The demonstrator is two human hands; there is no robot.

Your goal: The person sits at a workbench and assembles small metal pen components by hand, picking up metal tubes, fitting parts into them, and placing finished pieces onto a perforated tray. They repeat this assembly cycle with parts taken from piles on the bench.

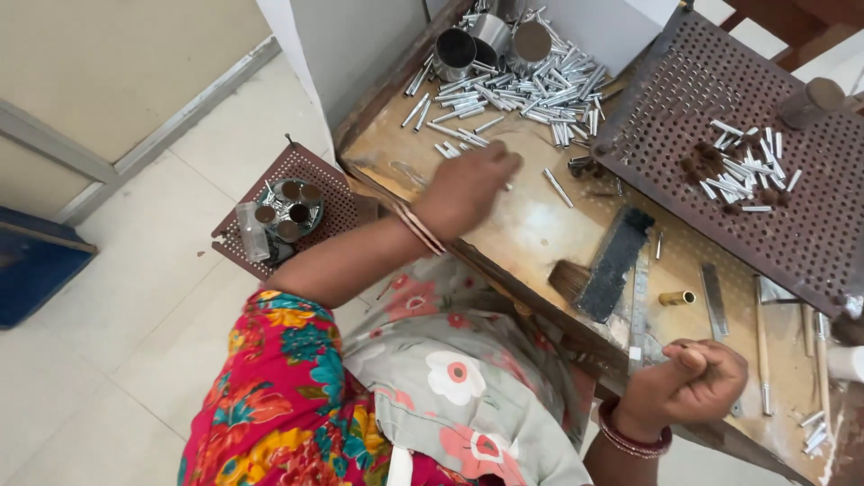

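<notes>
A worn wooden work table (pixel 540 225) with a stained, yellowed top fills the upper right of the head view, and a large brown perforated metal board (pixel 810 225) lies tilted over its right side, carrying a small scatter of short silver tubes (pixel 742 166) and a few dark plugs. At the far end of the table, a broad heap of short silver metal tubes (pixel 531 85) spreads out beside three round steel cups (pixel 486 40). The left hand (pixel 468 184) reaches forward, palm down with fingers loosely spread, resting on the table at the near edge of that heap, and a few loose tubes lie touching or just beside its fingertips; whether it grips one cannot be told. The right hand (pixel 697 373) is well apart from the heap, at the near edge of the table, curled into a closed fist; what it holds is hidden. Between the hands lie a dark flat file-like bar (pixel 616 261) and a small brass tube (pixel 675 298). On the floor sits a smaller brown perforated tray (pixel 337 193) with a round dish of little pots
</notes>
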